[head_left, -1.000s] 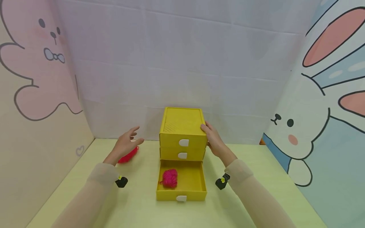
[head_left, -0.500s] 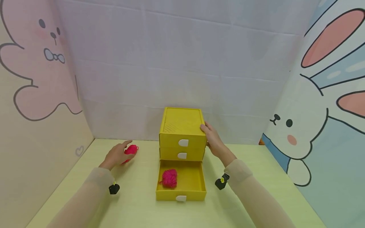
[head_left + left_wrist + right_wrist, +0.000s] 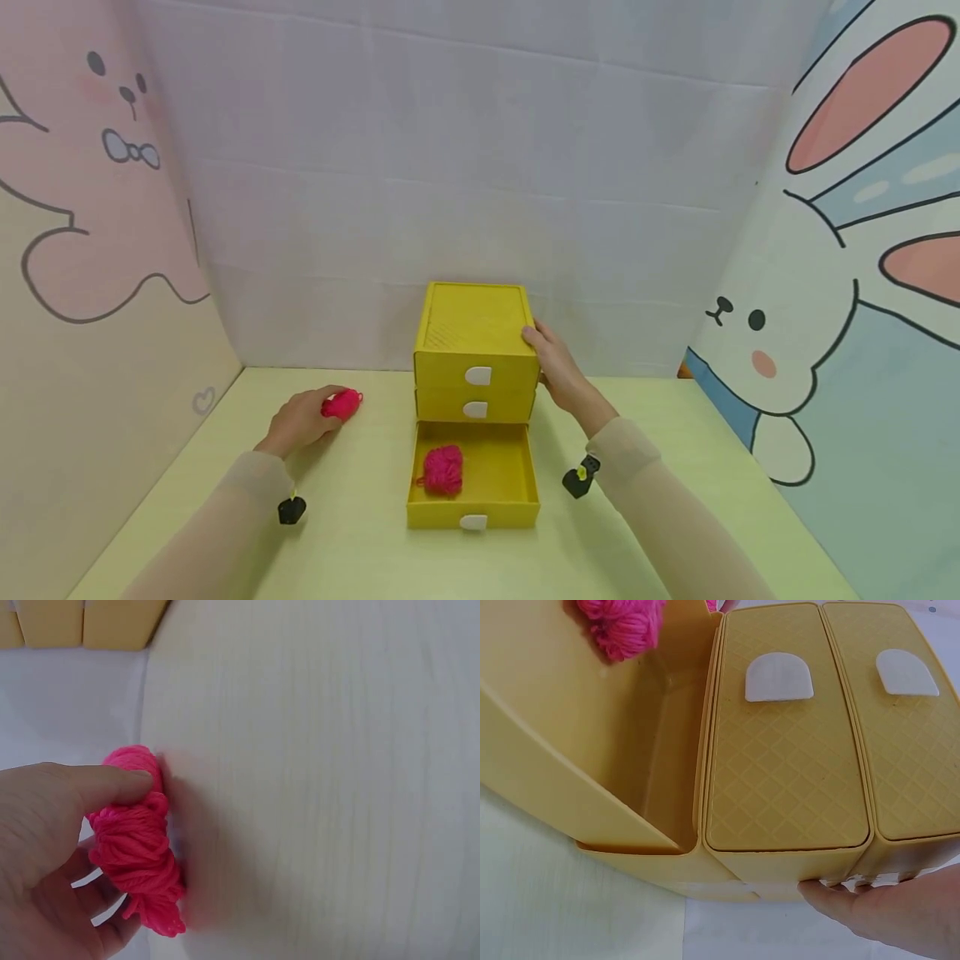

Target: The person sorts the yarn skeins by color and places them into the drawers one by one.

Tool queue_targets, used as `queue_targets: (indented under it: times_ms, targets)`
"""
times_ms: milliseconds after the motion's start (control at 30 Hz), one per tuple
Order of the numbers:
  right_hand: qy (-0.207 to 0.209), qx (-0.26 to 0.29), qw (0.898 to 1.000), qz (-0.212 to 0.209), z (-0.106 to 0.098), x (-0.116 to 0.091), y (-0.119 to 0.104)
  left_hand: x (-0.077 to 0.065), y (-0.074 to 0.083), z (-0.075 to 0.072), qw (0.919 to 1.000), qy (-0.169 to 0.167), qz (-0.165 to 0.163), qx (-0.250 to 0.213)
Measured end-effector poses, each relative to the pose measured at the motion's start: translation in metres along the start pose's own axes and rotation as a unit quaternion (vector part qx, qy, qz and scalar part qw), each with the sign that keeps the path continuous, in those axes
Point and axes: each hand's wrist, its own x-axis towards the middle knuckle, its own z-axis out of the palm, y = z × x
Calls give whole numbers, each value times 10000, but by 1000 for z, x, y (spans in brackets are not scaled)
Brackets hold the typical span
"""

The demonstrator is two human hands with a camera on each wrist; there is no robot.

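Near the back left of the table, my left hand (image 3: 302,421) grips a bright pink skein of yarn (image 3: 342,404). In the left wrist view the thumb lies across the yarn (image 3: 139,847), with the other fingers partly hidden behind it. My right hand (image 3: 561,371) rests against the right side of a yellow drawer unit (image 3: 474,321), its thumb over the top edge. The right wrist view shows fingertips touching the unit's side wall. A second pink skein (image 3: 443,471) lies at the left inside the pulled-out bottom drawer (image 3: 498,502).
Two upper drawers with white tabs (image 3: 478,376) are closed. The unit stands close to a white cloth backdrop (image 3: 360,208). Side panels with cartoon animals border the pale table (image 3: 360,533).
My left hand has come down and back to the left, from above the yarn to gripping it. The right hand stays at the drawer unit.
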Motion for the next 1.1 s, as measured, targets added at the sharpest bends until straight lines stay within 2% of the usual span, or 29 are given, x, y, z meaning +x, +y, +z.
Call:
queue_targets:
  times_ms: [167, 333, 433, 600, 867, 1100]
  targets:
    - [-17, -28, 10000, 5, 1, 0, -2, -5, 11, -8, 9995, -98, 294, -100]
    - [-70, -105, 9999, -33, 2, -2, -4, -16, 33, -26, 9967, -172, 765, -221]
    - [-80, -96, 9999, -25, 1, -2, -4, -21, 49, -33, 9940, -345, 983, -342]
    - [-81, -62, 9999, -13, 0, -4, -4, -28, 73, -37, 9875, -631, 1364, -472]
    - [-72, -81, 9999, -27, 0, -4, -3, -38, 109, -42, 9742, -1066, 1964, -301]
    - [-88, -72, 9999, -48, 0, -5, -4, -43, 130, -44, 9622, -1264, 2384, -368]
